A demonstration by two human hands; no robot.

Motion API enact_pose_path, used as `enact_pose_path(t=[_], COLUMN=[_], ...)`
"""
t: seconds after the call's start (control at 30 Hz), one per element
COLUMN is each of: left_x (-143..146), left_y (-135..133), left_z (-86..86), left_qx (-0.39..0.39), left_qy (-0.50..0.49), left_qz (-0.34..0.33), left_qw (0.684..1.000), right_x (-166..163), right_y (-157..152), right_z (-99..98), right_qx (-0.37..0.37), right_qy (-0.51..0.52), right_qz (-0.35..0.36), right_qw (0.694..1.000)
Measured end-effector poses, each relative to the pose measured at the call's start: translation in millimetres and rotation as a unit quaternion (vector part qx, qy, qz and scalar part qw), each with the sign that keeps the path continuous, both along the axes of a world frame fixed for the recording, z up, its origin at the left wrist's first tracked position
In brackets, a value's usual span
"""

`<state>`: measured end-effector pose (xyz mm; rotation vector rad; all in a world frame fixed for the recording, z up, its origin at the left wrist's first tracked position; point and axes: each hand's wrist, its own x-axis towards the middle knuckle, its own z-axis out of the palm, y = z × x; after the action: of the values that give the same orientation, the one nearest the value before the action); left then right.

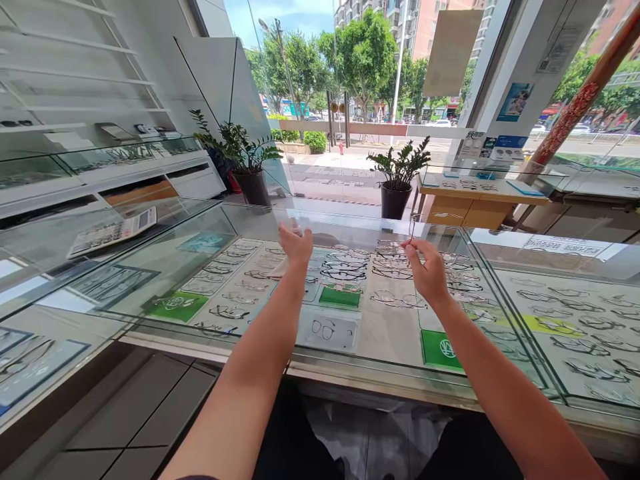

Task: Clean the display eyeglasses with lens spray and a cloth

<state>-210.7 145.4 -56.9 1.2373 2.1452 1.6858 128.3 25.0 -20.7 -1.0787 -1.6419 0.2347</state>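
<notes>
My right hand (pixel 429 268) is raised above the glass counter (pixel 320 365), thumb and fingers pinched on a thin-framed pair of eyeglasses (pixel 412 227). Part of that pair blends into the bright background. To its left, my left hand (pixel 297 248) reaches over the counter with its fingers curled; what they close around is too small and partly hidden to name. Below that hand a pale, cloth-like patch (pixel 280 268) shows, partly covered by my wrist. Under the glass lie rows of eyeglasses (pixel 345 272), a green card (pixel 340 296) and a card picturing glasses (pixel 327 330).
A calculator (pixel 114 232) rests on the counter at the left. Potted plants (pixel 397 177) stand beyond the counter before the window. More display cases hold glasses at right (pixel 590 320) and far left (pixel 35 357). A wooden table (pixel 465 203) stands at the back right.
</notes>
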Motion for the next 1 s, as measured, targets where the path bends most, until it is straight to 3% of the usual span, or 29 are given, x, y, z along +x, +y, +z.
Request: enact_pose_path(t=[0.13, 0.3, 0.47, 0.67, 0.7, 0.73, 0.83, 0.9, 1.0], left_x=[-9, -7, 9, 70, 82, 92, 115, 122, 124], left_y=[7, 4, -3, -35, -44, -53, -79, -90, -97], left_z=[-13.1, -14.3, 8.9, 43.1, 46.9, 50.3, 58.6, 62.2, 64.8], left_qx=[-0.023, -0.024, 0.046, 0.078, 0.072, 0.058, -0.037, -0.098, -0.139], left_qy=[-0.014, -0.017, -0.029, -0.072, -0.091, -0.161, -0.339, -0.38, -0.39], left_qz=[-0.024, -0.026, -0.058, -0.244, -0.294, -0.37, -0.565, -0.637, -0.679], left_qw=[0.999, 0.999, 0.997, 0.964, 0.949, 0.913, 0.751, 0.663, 0.606], right_x=[0, -1, -1, -1, -1, -2, -3, -6, -9], right_y=[3, 4, 4, 3, 3, 2, 1, -1, -4], right_z=[-4.5, -6.6, -5.1, -1.2, -0.9, -0.5, 0.5, 1.5, 3.1], right_qx=[-0.009, -0.015, -0.013, 0.001, -0.003, -0.007, -0.017, -0.022, -0.035], right_qy=[-0.003, 0.001, 0.009, 0.02, 0.02, 0.02, 0.022, 0.026, 0.036], right_qz=[0.008, 0.011, 0.006, 0.016, 0.016, 0.018, 0.031, 0.042, 0.071], right_qw=[1.0, 1.0, 1.0, 1.0, 1.0, 1.0, 0.999, 0.999, 0.996])
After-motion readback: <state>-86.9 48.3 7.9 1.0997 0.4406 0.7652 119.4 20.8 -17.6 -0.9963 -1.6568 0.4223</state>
